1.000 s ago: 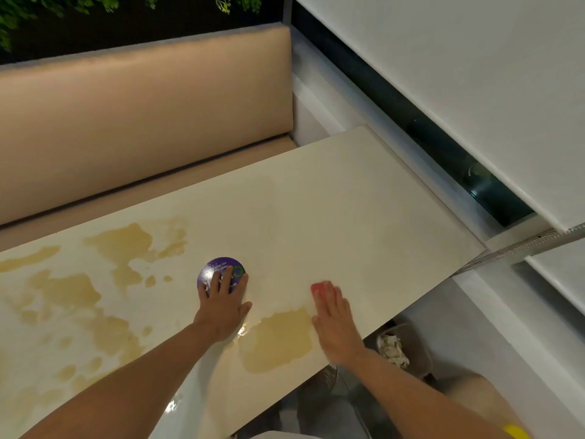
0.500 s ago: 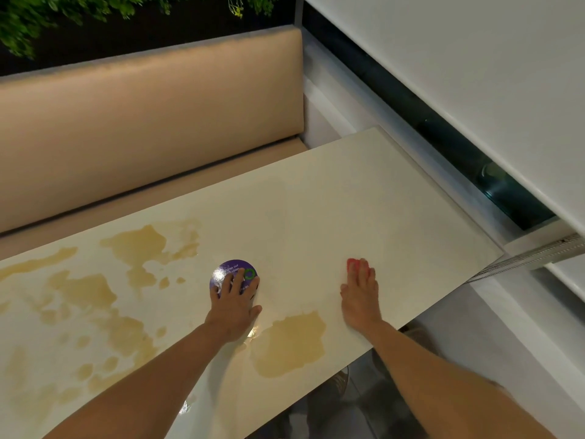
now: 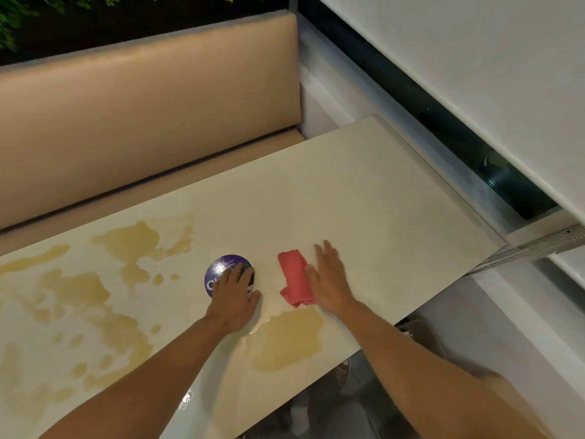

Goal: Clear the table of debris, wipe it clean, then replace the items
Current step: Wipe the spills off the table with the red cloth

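Since a second ago the right hand (image 3: pixel 329 280), fingers straight, has swept the folded pink cloth (image 3: pixel 296 278) leftward across the cream worktop (image 3: pixel 364 198). Left hand (image 3: pixel 234 296) lies spread on the round purple sticker (image 3: pixel 221 269). Firm, overlapping strokes should reach the brown puddles (image 3: pixel 288 340).

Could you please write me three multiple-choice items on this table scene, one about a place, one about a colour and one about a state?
1. Where is the cloth?
A. Between the hands
B. On the bench
C. On the floor

2. What colour is the round disc?
A. Yellow
B. Purple
C. White

3. How is the right hand?
A. Clenched in a fist
B. Flat, fingers straight
C. Raised clear of the table

Answers: 1 A, it lies right of the left hand; 2 B, its visible face is purple; 3 B, it lies flat beside the cloth.
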Motion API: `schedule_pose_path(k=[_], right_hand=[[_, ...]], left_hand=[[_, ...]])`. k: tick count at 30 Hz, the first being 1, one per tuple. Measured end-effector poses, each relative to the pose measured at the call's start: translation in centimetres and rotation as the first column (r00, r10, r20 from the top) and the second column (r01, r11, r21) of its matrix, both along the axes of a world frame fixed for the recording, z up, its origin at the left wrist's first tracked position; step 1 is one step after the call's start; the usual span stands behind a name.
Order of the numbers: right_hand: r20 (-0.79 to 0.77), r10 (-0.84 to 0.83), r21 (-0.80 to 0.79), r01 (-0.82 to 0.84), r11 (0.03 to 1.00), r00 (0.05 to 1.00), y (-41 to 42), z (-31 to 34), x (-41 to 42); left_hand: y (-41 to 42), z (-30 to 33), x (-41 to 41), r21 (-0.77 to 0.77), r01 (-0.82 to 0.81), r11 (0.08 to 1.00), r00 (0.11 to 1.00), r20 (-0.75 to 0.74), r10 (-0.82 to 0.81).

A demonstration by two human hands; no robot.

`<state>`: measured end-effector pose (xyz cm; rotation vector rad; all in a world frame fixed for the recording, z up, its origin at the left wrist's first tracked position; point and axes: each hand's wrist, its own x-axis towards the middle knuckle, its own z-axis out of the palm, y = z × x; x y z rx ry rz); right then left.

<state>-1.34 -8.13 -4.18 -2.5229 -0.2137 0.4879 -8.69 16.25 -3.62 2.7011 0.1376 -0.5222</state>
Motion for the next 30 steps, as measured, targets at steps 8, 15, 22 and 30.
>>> schedule_pose_path(k=[8,15,22,30], right_hand=[[0.015,0.014,-0.278,-0.009,0.96,1.0,-7.1,-3.4,0.0],[0.148,-0.004,-0.341,0.055,0.938,0.989,-6.6,-4.3,-0.7],[0.162,-0.012,-0.38,0.074,0.922,0.987,-6.4,-4.7,-0.8],[0.147,-0.038,-0.367,0.091,0.926,0.988,-6.2,-4.5,-0.9]], left_hand=[[-10.4,0.0,4.1,-0.066,0.223,0.972,0.972,0.087,-0.217],[-11.8,-2.8,5.4,-0.015,0.058,0.998,0.997,0.059,-0.057],[-3.5,-2.7,6.5,0.141,0.025,0.99,0.989,0.141,-0.045],[2.6,-2.8,7.6,0.297,-0.218,0.93,0.968,0.189,0.166]])
